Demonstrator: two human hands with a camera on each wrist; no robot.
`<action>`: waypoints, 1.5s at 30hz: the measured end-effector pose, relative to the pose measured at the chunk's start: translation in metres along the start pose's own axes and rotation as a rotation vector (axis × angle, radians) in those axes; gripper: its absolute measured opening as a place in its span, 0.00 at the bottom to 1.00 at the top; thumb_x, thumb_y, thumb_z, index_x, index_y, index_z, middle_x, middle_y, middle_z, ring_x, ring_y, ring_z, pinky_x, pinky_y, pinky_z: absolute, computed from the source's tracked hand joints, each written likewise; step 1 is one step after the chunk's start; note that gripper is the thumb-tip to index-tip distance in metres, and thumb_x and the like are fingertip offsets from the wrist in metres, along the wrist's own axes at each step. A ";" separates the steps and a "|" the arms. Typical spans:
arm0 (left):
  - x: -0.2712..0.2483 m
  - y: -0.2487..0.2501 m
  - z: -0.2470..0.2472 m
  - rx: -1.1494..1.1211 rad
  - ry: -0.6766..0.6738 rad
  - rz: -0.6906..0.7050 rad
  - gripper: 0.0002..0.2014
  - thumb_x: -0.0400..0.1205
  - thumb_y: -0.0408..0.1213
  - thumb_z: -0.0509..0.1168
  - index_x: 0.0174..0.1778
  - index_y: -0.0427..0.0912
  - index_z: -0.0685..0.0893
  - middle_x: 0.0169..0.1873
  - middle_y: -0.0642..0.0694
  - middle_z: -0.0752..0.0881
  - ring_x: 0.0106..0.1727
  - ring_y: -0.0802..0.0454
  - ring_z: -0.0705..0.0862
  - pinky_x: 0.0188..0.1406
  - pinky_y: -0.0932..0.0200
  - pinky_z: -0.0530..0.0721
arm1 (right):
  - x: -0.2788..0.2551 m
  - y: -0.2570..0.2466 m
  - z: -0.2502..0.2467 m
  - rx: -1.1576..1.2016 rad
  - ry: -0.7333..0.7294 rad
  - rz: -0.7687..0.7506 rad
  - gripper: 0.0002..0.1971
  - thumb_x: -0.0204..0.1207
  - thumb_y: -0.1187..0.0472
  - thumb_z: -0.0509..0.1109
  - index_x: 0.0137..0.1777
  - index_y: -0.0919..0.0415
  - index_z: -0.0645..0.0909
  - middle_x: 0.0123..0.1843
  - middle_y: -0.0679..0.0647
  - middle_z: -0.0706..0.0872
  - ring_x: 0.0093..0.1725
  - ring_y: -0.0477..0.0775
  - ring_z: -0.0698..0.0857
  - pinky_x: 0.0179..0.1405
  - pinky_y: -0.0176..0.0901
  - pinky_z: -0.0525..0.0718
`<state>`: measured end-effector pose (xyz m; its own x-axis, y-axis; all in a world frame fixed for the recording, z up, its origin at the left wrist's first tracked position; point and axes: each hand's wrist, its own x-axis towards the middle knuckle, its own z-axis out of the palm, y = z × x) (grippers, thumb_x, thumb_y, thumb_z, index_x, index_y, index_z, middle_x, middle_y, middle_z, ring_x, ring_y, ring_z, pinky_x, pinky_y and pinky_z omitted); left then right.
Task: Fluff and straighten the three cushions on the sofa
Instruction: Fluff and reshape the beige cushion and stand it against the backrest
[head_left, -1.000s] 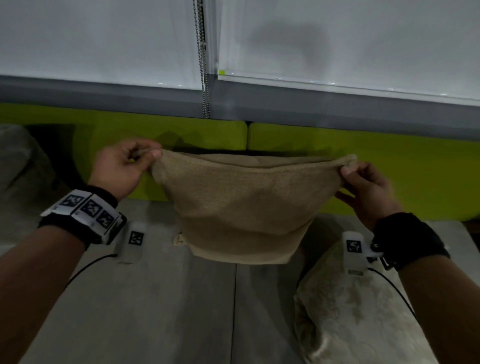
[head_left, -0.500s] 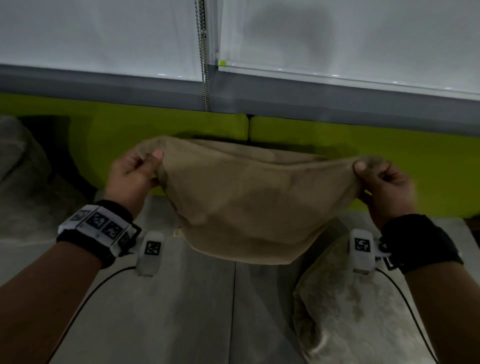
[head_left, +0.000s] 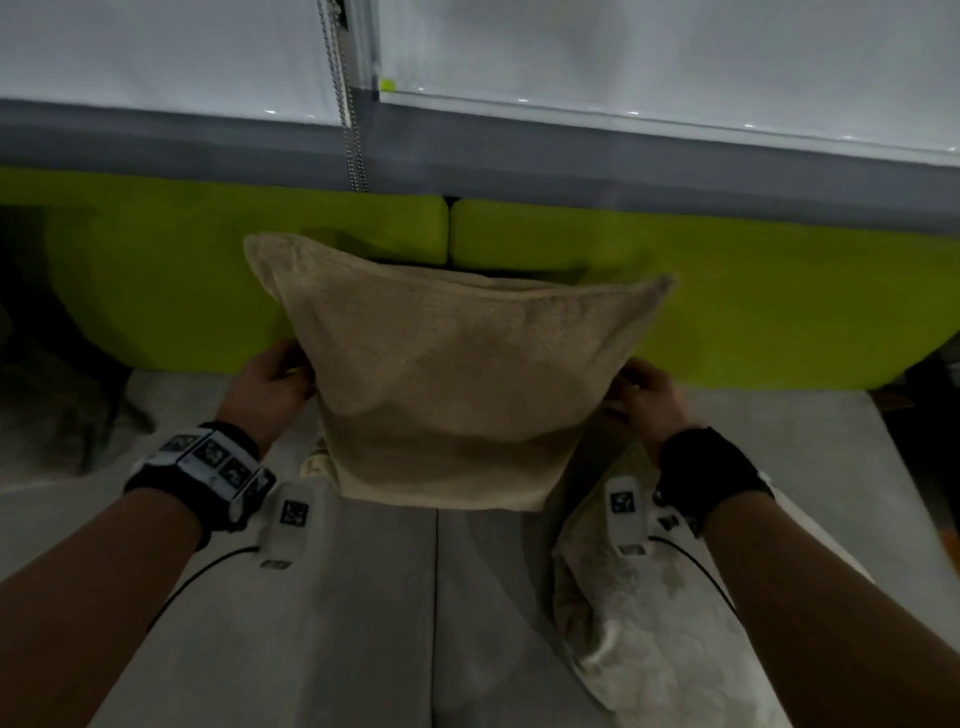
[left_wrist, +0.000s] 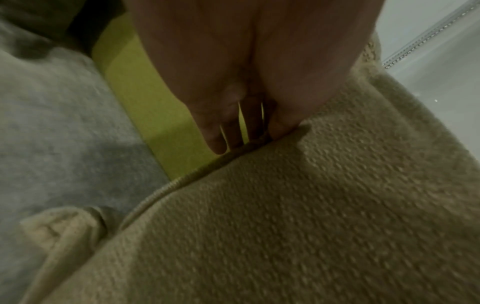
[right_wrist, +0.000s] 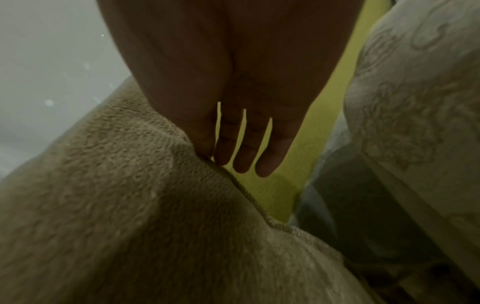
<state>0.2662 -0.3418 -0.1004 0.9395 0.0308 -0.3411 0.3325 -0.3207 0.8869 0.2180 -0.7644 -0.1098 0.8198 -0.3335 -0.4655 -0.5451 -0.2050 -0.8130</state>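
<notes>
Grey cushion (head_left: 47, 395) far left, slumped against the green sofa back (head_left: 171, 270). Left arm stretched forward, left hand (head_left: 267, 387) flat on the left side of the tan cushion (head_left: 447, 384), fingers (left_wrist: 217, 131) straight and a little spread, thumb pressed into the cloth near the seam. Tan cushion upright in the middle, between both hands, bottom edge on the grey seat (head_left: 363, 623). Right hand (head_left: 647, 397) flat on the right side, fingers (right_wrist: 249, 156) straight and apart. Pale patterned cushion (head_left: 644, 639) lying on the seat, low right, under the right arm.
</notes>
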 end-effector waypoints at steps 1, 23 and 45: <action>0.001 0.002 0.005 -0.042 0.028 -0.015 0.16 0.87 0.31 0.64 0.64 0.57 0.82 0.63 0.48 0.87 0.66 0.42 0.85 0.71 0.36 0.82 | 0.001 -0.001 0.003 -0.039 0.001 -0.005 0.11 0.84 0.61 0.68 0.61 0.45 0.85 0.60 0.48 0.91 0.60 0.60 0.91 0.61 0.66 0.90; 0.019 -0.015 0.004 0.085 0.183 -0.061 0.08 0.78 0.41 0.63 0.47 0.51 0.88 0.52 0.38 0.91 0.52 0.36 0.90 0.58 0.30 0.88 | -0.015 -0.012 0.016 -0.296 0.029 -0.082 0.13 0.87 0.56 0.64 0.69 0.50 0.82 0.68 0.54 0.88 0.65 0.60 0.85 0.66 0.55 0.84; 0.015 0.012 0.090 1.227 0.072 0.733 0.36 0.87 0.66 0.44 0.89 0.52 0.60 0.88 0.48 0.64 0.88 0.43 0.63 0.84 0.35 0.55 | -0.010 -0.041 0.109 -1.107 0.229 -0.918 0.34 0.84 0.30 0.52 0.89 0.38 0.59 0.92 0.47 0.59 0.91 0.58 0.57 0.83 0.81 0.45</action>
<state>0.2769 -0.4304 -0.1230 0.8794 -0.4616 0.1168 -0.4662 -0.8846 0.0141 0.2514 -0.6527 -0.1098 0.9595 0.1882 0.2099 0.2044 -0.9771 -0.0583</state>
